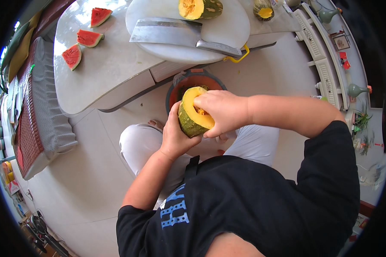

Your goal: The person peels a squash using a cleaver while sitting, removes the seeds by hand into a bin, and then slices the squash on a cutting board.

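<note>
A cut piece of green-skinned pumpkin (193,119) is held over a bucket (223,84), its yellow cut face turned up and to the right. My left hand (177,131) grips the skin from the left and below. The fingers of my right hand (226,110) reach into the seed hollow, where some orange pulp shows; their tips are hidden inside. On a round white cutting board (226,32) lies a cleaver (170,30) with a metal handle. Behind the blade rests another cut pumpkin piece (209,9), its seedy face to the left.
Three watermelon wedges (99,16) lie on the table (115,64) at the left. A further pumpkin piece (263,11) sits right of the board, whose yellow handle (244,54) overhangs the table edge. A white cabinet (321,64) stands at right, a covered seat (51,96) at left.
</note>
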Motion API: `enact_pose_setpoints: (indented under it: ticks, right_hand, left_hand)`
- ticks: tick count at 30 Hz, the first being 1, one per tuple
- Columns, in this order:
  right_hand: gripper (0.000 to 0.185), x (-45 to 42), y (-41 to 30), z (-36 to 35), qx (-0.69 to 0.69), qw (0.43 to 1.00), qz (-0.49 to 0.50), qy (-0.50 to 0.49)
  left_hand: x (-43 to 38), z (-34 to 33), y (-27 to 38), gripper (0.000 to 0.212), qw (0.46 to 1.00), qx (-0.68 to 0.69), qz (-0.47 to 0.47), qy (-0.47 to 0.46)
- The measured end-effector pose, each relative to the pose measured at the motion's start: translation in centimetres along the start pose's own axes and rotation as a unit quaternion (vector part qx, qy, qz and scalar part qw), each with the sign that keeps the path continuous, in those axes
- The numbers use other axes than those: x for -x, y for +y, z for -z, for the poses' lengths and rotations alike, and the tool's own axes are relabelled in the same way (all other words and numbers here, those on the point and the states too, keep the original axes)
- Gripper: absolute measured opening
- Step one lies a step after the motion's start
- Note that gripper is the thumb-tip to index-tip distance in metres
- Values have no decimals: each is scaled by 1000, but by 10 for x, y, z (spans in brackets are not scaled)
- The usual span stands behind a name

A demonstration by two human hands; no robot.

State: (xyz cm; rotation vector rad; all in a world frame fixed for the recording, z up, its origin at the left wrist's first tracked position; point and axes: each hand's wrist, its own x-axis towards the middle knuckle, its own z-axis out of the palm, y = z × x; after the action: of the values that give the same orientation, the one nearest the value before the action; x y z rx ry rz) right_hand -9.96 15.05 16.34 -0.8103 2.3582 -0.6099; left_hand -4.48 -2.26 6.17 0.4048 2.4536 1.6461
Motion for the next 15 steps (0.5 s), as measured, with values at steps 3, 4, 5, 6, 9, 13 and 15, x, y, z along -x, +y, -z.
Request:
enact_pose_setpoints:
  ticks: [3,4,5,6,9,13,15]
  right_hand:
    - [47,-1,6,-2,-7,999,4,-45]
    - [46,-2,7,1,1,996,-4,-92]
    - [45,-3,7,3,9,990,-12,-139]
    - [45,-6,5,7,1,983,-39,-180]
    - [42,-14,1,14,-9,968,-88,-236]
    - [41,-8,10,11,-18,993,-49,-107]
    - [43,-6,12,12,-55,995,-52,-70]
  left_hand:
    - [-1,0,-2,91,999,-44,-23,4]
    - [-2,0,-3,91,998,-62,-30,1]
    - [-2,0,-2,92,997,-66,-30,-1]
    - [-2,-2,-2,92,997,-69,-28,-6]
    - [-2,-6,3,91,999,-43,2,-20]
    - [-11,-8,4,90,999,16,43,-9]
    - [-10,-8,-1,90,1000,-11,25,-1]
